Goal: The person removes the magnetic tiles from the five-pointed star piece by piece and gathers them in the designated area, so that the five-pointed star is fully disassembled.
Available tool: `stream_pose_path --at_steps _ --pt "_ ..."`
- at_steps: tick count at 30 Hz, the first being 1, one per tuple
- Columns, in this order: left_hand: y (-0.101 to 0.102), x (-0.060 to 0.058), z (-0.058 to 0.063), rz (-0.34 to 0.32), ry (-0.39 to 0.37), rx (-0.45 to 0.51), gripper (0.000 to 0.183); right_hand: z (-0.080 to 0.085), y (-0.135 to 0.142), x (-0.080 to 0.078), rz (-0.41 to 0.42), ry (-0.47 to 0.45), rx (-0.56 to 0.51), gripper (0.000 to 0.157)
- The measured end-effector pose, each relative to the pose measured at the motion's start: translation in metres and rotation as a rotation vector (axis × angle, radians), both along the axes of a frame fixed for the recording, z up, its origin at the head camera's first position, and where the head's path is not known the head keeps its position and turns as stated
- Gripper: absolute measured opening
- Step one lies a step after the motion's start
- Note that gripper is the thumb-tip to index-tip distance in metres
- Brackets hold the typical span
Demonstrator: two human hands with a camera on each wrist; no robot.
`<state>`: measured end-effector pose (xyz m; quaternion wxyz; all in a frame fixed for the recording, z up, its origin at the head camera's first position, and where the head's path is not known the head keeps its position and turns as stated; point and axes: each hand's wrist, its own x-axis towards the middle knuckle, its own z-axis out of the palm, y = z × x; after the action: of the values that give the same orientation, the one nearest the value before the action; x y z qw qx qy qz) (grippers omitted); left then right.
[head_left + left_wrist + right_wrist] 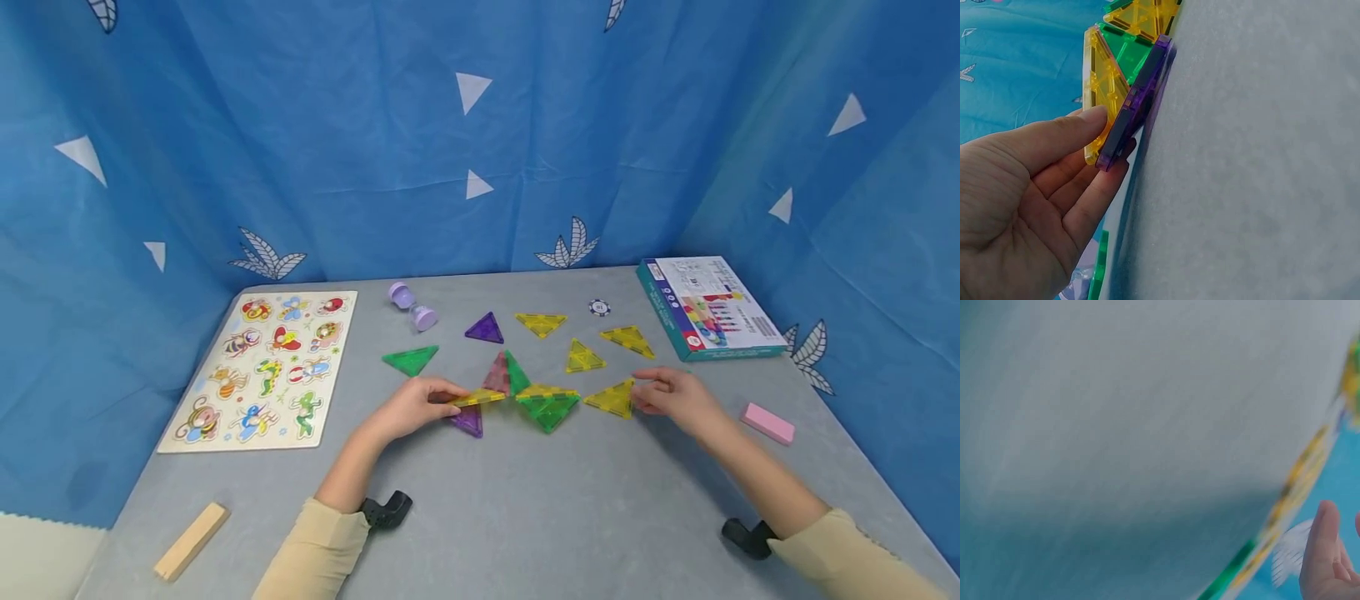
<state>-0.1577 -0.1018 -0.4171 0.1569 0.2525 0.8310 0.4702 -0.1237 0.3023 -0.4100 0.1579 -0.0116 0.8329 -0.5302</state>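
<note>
My left hand [418, 406] pinches a yellow triangular magnetic tile [1100, 94] between thumb and fingers. In the left wrist view, a purple triangular tile [1135, 106] leans against it, touching my fingers. Beyond stands a green tile [1127, 55]; a pink tile [497, 375] is beside it in the head view. Just right, a yellow tile [546, 392] meets another green one [551, 411]. My right hand [677, 398] hovers by the corner of a flat yellow tile [613, 400], fingers loosely bent; the blurred right wrist view shows nothing held.
More yellow tiles [584, 357], a purple tile [485, 327] and a green tile [411, 360] lie around. An insect puzzle board [251, 442] is left, a box [712, 304] back right. A lilac hourglass [412, 307], poker chip [599, 307], pink block [768, 423] and wooden block [192, 542] also lie about.
</note>
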Motion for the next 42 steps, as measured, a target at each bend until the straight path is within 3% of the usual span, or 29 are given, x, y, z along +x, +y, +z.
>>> stream_pose_path --at_steps 5,10,14,18,20,23,25,29,42 --pt "0.001 -0.008 -0.011 0.005 0.000 -0.003 0.026 0.004 -0.052 0.026 0.116 -0.034 -0.164 0.045" --pt "-0.002 -0.019 -0.032 0.033 -0.006 0.002 0.026 -0.012 -0.106 0.035 0.215 -0.223 -0.304 0.046" --pt "-0.002 -0.021 -0.036 0.026 -0.011 -0.001 0.025 -0.028 -0.138 0.031 0.157 -0.346 -0.405 0.048" --pt "0.000 -0.021 -0.036 0.016 -0.004 0.003 0.025 -0.036 -0.159 0.025 0.061 -0.404 -0.526 0.048" --pt "0.002 -0.016 -0.027 0.017 -0.008 0.003 0.025 -0.036 -0.166 0.022 0.019 -0.422 -0.578 0.048" --pt "0.003 -0.016 -0.025 0.021 -0.017 0.003 0.026 -0.035 -0.175 0.019 -0.020 -0.428 -0.618 0.050" --pt "0.002 -0.016 -0.025 0.023 -0.020 0.005 0.026 -0.035 -0.180 0.017 -0.040 -0.428 -0.628 0.051" --pt "-0.003 -0.021 -0.035 0.027 -0.023 0.017 0.025 -0.033 -0.190 0.013 -0.058 -0.428 -0.616 0.050" --pt "0.002 -0.016 -0.036 0.018 0.011 -0.014 0.021 -0.039 -0.207 0.006 -0.071 -0.472 -0.619 0.033"
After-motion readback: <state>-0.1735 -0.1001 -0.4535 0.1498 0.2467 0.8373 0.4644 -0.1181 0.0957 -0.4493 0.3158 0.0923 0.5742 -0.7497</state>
